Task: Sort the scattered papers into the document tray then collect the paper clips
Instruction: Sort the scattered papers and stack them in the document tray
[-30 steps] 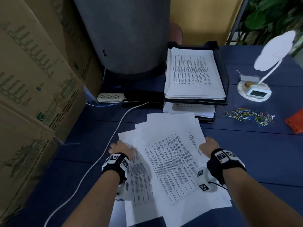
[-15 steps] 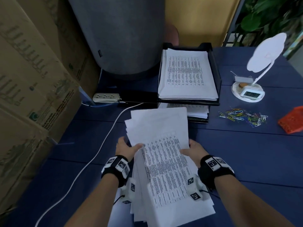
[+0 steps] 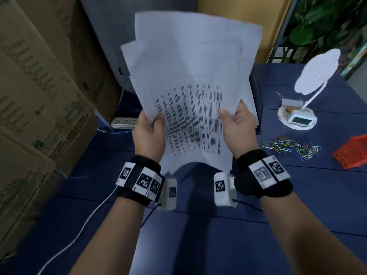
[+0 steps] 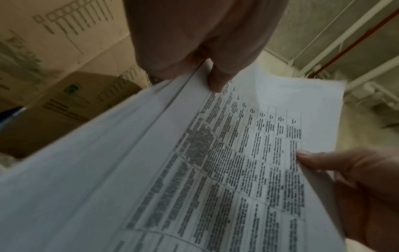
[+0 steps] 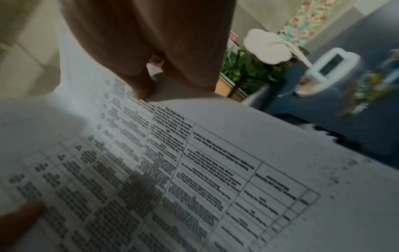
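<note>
A loose stack of printed papers stands nearly upright above the blue table, held by both hands. My left hand grips its left edge, thumb on the front sheet. My right hand grips the right edge, thumb on the print. The stack hides most of the black document tray; only its right wall shows. A heap of coloured paper clips lies on the table to the right of my right hand.
Cardboard boxes wall the left side. A white power strip and its cable lie at left. A white desk lamp with a small clock base and an orange basket sit at right.
Both hands gathered the spread sheets into one stack, then lifted it off the table and tipped it upright in front of the tray.
</note>
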